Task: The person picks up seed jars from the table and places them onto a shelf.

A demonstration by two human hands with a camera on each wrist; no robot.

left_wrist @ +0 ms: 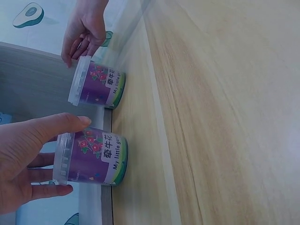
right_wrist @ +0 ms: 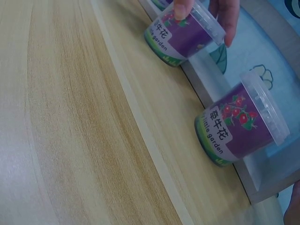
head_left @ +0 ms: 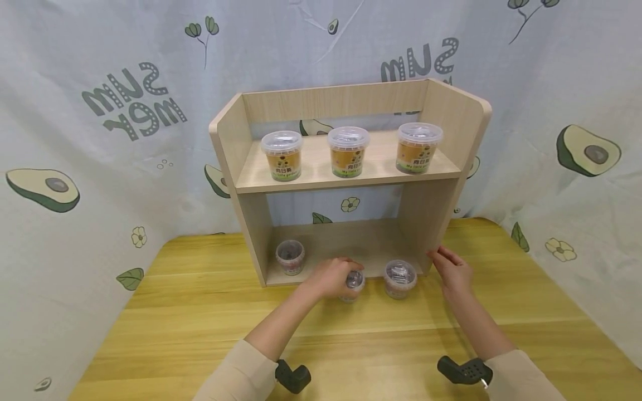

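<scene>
My left hand (head_left: 337, 278) grips the middle purple-labelled lidded plastic cup (left_wrist: 96, 157). Its thumb lies on the near side by the clear lid, and the other fingers reach round behind. In the head view this hand covers part of the cup, which stands at the front edge of the shelf's lower board. My right hand (head_left: 453, 272) is at the front edge of the shelf's right side panel (head_left: 432, 214), fingertips against it. Just left of that hand stands a matching purple cup (head_left: 399, 280). Another lidded cup (head_left: 290, 257) stands inside the lower level at the left.
The light wooden two-tier shelf (head_left: 301, 188) stands on the wood-grain table (head_left: 200, 328). Three orange-labelled lidded cups, left (head_left: 282, 157), middle (head_left: 348, 153) and right (head_left: 419, 149), line its upper board. A printed curtain (head_left: 130, 206) hangs close behind.
</scene>
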